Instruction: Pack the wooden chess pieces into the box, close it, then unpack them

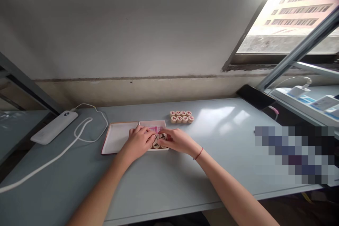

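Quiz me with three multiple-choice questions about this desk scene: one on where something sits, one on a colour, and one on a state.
1. Where is the white power bank relative to the box of Chinese chess pieces?
A. To its right
B. To its left
C. On top of it

2. What colour are the characters on the wooden pieces grouped beyond the box?
A. Red
B. Green
C. Blue

3. What state is the box in?
A. Closed
B. Tipped on its side
C. Open, with its lid flat on the desk

Answers:
1. B: the power bank lies left of the box.
2. A: red marks show on the pieces' tops.
3. C: the lid lies at the box's left, while the left hand and right hand reach over the pieces inside.
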The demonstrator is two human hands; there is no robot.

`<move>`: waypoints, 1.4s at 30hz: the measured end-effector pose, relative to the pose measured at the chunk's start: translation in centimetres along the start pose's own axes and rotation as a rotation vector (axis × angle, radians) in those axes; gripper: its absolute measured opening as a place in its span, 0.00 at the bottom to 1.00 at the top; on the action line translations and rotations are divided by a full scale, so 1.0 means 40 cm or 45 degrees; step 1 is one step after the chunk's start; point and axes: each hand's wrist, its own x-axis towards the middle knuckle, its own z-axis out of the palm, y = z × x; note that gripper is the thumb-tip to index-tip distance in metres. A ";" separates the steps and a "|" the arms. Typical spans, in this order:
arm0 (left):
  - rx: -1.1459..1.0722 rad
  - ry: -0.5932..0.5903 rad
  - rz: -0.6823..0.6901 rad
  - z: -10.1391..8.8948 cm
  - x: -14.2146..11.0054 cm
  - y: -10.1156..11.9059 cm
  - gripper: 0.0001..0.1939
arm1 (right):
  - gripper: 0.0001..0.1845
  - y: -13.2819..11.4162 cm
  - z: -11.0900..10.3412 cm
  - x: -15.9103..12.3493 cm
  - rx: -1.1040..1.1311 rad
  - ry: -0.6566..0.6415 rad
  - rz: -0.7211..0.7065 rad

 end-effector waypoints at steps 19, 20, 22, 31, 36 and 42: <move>-0.105 -0.232 -0.207 -0.075 -0.014 -0.033 0.12 | 0.23 0.028 -0.006 0.027 0.032 0.086 0.008; -0.120 -0.233 -0.200 -0.076 -0.014 -0.035 0.12 | 0.23 0.029 -0.005 0.027 0.032 0.089 0.005; -0.148 -0.245 -0.183 -0.079 -0.014 -0.040 0.11 | 0.23 0.031 -0.005 0.027 0.041 0.089 0.003; -0.707 0.011 -0.169 -0.083 -0.001 -0.008 0.15 | 0.19 -0.015 -0.006 -0.005 0.474 0.208 -0.118; -1.113 -0.044 -0.287 -0.034 0.001 0.031 0.19 | 0.15 -0.027 -0.010 -0.011 0.570 0.214 -0.084; -1.111 0.078 -0.472 -0.013 0.010 0.030 0.19 | 0.11 0.050 -0.048 -0.003 0.349 0.386 0.312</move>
